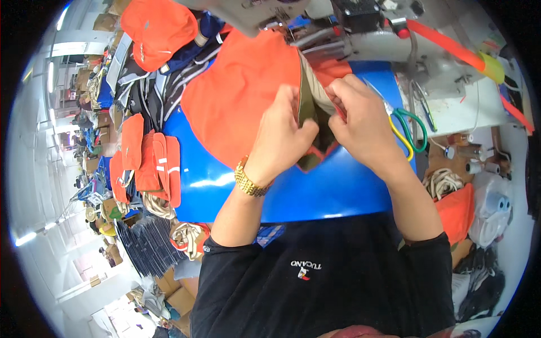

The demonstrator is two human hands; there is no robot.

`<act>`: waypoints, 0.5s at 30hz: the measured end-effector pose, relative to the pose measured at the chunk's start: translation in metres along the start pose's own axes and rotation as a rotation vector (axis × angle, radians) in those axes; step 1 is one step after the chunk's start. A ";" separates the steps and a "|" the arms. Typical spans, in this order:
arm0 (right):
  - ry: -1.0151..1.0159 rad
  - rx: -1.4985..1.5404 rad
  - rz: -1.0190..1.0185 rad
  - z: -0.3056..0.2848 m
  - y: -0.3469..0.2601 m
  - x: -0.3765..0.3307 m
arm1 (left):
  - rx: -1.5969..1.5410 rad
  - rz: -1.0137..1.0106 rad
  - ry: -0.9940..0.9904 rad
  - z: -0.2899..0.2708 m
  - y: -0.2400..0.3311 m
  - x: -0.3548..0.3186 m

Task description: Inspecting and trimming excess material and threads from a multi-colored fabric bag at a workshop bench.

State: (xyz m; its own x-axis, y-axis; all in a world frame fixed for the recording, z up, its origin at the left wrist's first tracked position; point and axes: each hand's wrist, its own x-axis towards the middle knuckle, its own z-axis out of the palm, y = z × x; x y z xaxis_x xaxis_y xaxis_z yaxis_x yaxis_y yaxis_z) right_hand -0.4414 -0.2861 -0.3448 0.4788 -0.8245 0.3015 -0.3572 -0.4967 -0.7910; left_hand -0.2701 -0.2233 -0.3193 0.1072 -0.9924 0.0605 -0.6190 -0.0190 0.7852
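An orange sewn fabric piece (236,90), like part of a bag, lies across the blue work surface (225,194) beneath a machine. Its near right side is spread apart, showing an olive-green inner layer (307,100) and a beige strip (316,84). My left hand (284,132), below a gold watch, grips the left edge of this opening with the thumb bent inward. On the opposite edge, my right hand (359,121) closes its fingers round the cloth. Both fingertips are partly hidden by folds.
A sewing machine (270,12) overhangs the far side. Scissors with green and yellow handles (414,130) lie right of my right hand, near metal tweezers (425,107). Orange pieces (152,163) and a dark stack (149,245) sit left; a red tube (451,44) crosses the upper right.
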 end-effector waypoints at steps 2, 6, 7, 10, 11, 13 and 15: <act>0.034 -0.060 -0.001 0.003 0.001 -0.023 | -0.099 -0.183 -0.063 0.002 -0.009 -0.030; 0.052 -0.059 0.044 0.008 0.017 -0.060 | -0.060 0.053 0.321 -0.017 -0.002 -0.066; 0.023 0.007 0.068 0.010 0.018 -0.070 | 0.024 0.134 0.364 -0.025 0.010 -0.070; -0.131 0.391 0.096 0.001 0.005 -0.084 | 0.374 0.517 0.322 -0.026 0.027 -0.074; -0.203 0.585 0.056 -0.001 0.002 -0.087 | 0.390 0.581 0.272 -0.020 0.025 -0.073; -0.204 0.642 0.098 -0.001 -0.007 -0.091 | 0.421 0.621 0.229 -0.011 0.013 -0.071; -0.245 0.708 0.133 -0.002 -0.012 -0.097 | 0.467 0.652 0.260 -0.006 0.009 -0.071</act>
State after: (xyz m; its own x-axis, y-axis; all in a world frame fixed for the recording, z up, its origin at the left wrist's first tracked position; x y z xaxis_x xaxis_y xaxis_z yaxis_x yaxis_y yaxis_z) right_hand -0.4849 -0.2006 -0.3635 0.6613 -0.7407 0.1184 0.1358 -0.0371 -0.9900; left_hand -0.2781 -0.1518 -0.3130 -0.2429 -0.7637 0.5981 -0.8709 0.4433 0.2122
